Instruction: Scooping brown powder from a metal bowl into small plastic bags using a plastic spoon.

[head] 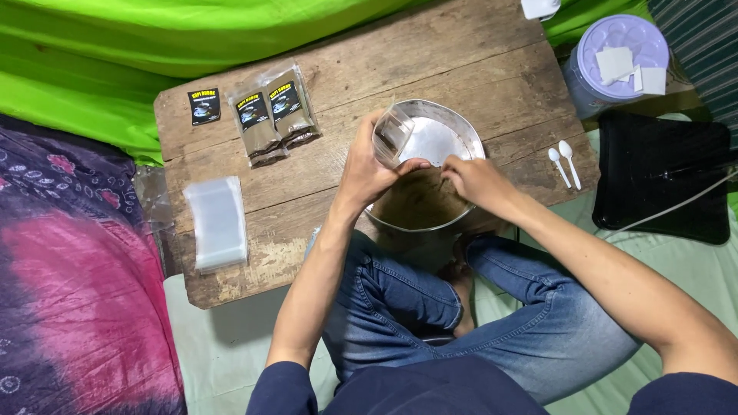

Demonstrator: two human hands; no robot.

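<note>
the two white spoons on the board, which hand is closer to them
Right. The right hand is over the metal bowl, just left of the white spoons. The left hand, holding a clear bag, is farther left.

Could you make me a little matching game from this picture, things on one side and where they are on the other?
Things:
1. clear pouch
2. two white spoons
3. stack of empty clear bags
4. filled brown packets

Places:
A. board's left end, near its front edge
B. held in the left hand over the metal pan
C. board's right edge
D. far side of the board, left of the pan

Pairs: 1-B, 2-C, 3-A, 4-D
</note>
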